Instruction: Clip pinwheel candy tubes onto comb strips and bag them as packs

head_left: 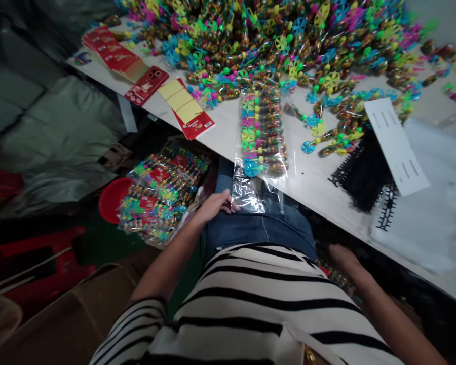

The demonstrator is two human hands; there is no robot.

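Note:
A clear plastic bag (265,132) holds a column of small candy-filled bottles with coloured pinwheels. It lies across the table's front edge, its lower end hanging over my lap. My left hand (217,204) is at that lower left corner, thumb and fingers closed on the plastic. Low on the right, beneath the table edge, is my right hand (342,256); it is blurred and its fingers are hidden in shadow. Left of the bag, yellow cards (180,99) lie over red ones.
A large pile of loose bottles (251,45) covers the table's back. Red cards (114,50) and a red phone (147,85) lie at left. Black ties (365,167), a white slotted card (396,144) and plastic bags (421,223) are right. Filled bags (159,197) and a red basin (112,200) stand below left.

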